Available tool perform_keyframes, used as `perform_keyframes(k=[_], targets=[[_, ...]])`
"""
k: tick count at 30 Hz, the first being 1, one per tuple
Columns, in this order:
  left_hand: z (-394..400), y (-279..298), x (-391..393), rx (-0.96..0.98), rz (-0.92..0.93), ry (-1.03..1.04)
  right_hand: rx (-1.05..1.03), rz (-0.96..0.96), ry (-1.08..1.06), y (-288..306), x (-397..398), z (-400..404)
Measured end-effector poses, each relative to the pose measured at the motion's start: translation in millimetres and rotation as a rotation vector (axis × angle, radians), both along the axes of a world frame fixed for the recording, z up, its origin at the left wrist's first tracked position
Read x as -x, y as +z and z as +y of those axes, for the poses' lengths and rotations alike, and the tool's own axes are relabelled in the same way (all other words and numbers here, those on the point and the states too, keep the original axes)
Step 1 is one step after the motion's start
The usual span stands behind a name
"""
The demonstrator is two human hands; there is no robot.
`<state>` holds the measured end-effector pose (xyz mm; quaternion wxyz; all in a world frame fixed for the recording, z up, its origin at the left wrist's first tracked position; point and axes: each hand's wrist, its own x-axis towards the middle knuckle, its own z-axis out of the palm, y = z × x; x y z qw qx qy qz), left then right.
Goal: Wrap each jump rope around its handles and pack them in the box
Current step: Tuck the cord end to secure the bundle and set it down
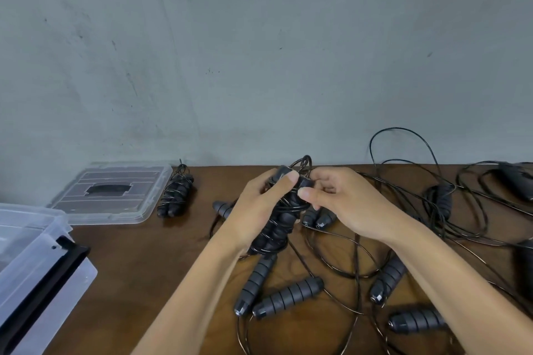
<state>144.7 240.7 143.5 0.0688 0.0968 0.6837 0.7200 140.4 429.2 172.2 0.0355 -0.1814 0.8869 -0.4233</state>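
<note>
A: Where's the rope?

B: Up over the table [150, 262]. My left hand [259, 207] hugs the wrapped jump rope [281, 225]; my right hand [343, 204] pinches the loose end at the top.

A: Tuck it tight (or it'll pop loose), then use the box [31, 242].

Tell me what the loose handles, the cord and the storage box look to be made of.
Loose handles: likely matte black foam or soft rubber, ribbed in rings, with glossy hard caps. Cord: thin, black and shiny, holding springy loops, perhaps plastic-coated wire. Storage box: clear, slightly frosted plastic with a black latch.
</note>
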Motion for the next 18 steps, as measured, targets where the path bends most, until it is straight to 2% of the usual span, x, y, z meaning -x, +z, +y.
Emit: perform_keyframes(k=[4, 9, 18], targets=[[8, -4, -1, -0.023, 0.011, 0.052, -0.004, -0.019, 0.005, 6, 5, 6], [10, -5, -4, 0.036, 0.059, 0.039, -0.004, -0.066, 0.048, 9, 11, 13], [9, -10, -7, -0.006, 0.059, 0.109, 0.028, -0.102, 0.094, 9, 10, 10]])
